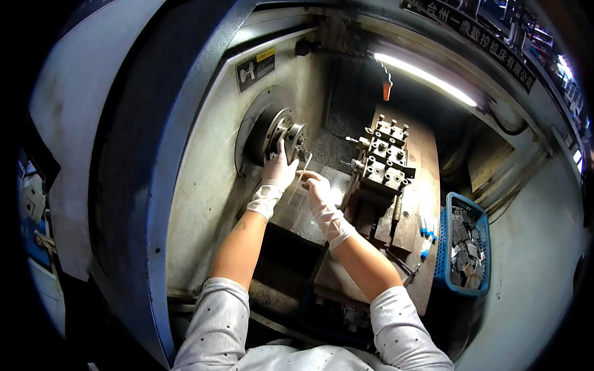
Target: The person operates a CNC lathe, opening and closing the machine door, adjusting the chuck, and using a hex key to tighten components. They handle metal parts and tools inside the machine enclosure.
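Note:
My left hand, in a white glove, reaches up to the round metal lathe chuck on the machine's left wall. Its index finger is stretched out against the smaller round fixture on the chuck's front, and its thumb is apart from it; the other fingers are mostly hidden. Just to the right, my gloved right hand is closed on a thin L-shaped hex key. The key's short bent end is up at the fixture, while its long arm slants down between my hands. Where its tip sits is hard to make out.
Right of my hands stands a block of tool holders with tools pointing toward the chuck. A blue plastic basket of metal pieces is at the right. Small blue-and-white tubes and a dark handled wrench lie on the brown slide.

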`<state>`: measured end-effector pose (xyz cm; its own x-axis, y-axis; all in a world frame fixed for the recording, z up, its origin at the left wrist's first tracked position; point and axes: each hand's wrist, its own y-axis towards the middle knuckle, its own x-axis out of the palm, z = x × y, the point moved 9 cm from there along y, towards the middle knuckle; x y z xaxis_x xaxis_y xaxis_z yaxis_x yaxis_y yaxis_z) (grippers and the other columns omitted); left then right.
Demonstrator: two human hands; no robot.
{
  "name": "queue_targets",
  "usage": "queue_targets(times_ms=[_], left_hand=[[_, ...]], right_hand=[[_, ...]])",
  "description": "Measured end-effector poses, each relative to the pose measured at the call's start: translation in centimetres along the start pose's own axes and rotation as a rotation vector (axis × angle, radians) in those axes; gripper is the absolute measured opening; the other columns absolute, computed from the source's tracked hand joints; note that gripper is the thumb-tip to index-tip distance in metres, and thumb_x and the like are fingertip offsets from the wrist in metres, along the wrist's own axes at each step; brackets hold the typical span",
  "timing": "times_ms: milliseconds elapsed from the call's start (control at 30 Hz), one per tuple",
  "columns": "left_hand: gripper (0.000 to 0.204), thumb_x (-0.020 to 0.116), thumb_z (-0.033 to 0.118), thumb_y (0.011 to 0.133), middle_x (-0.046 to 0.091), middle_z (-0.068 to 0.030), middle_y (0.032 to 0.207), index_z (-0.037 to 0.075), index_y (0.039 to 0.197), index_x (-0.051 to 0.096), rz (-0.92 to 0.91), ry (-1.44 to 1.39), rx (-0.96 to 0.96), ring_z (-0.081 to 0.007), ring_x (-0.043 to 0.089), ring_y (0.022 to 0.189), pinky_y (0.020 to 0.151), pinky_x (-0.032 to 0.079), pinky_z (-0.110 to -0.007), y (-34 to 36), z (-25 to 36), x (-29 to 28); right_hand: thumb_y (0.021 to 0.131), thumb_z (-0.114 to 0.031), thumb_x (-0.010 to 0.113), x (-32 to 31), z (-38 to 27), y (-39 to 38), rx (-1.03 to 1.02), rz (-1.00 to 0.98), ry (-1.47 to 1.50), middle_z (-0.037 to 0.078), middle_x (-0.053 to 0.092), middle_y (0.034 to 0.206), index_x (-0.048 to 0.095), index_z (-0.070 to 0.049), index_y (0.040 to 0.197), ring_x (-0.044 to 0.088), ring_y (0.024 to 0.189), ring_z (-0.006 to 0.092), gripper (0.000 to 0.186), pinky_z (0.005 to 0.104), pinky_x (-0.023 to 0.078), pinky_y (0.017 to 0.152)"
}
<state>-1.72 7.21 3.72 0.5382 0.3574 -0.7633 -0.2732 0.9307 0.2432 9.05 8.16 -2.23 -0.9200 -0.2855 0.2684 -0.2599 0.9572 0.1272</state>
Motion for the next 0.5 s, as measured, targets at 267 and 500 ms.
queue_targets(times_ms=[267,500], left_hand=[[0.070,0.050,0.034,0.066,0.050,-0.0215,0.081,0.007,0.118,0.011,-0.045,0.034,-0.020,-0.0331,0.050,0.068,0.060,0.040,-0.038,0.0,-0.4,0.5],[0.065,0.047,0.029,0.069,0.053,-0.0192,0.072,0.005,0.118,0.011,-0.041,-0.050,0.120,-0.0325,0.051,0.065,0.057,0.040,-0.038,0.7,-1.0,1.8]], right_hand=[[0.074,-0.006,0.040,2.9,-1.5,-4.4,0.300,-0.003,0.268,0.008,0.050,0.076,0.019,-0.002,0.115,0.051,0.063,0.0139,0.046,0.0228,0.043,0.055],[0.073,-0.007,0.048,4.8,-9.7,-0.2,-0.288,0.060,0.052,0.007,0.052,0.081,0.044,0.004,0.093,0.050,0.064,0.0113,0.023,0.0210,0.042,0.057]])
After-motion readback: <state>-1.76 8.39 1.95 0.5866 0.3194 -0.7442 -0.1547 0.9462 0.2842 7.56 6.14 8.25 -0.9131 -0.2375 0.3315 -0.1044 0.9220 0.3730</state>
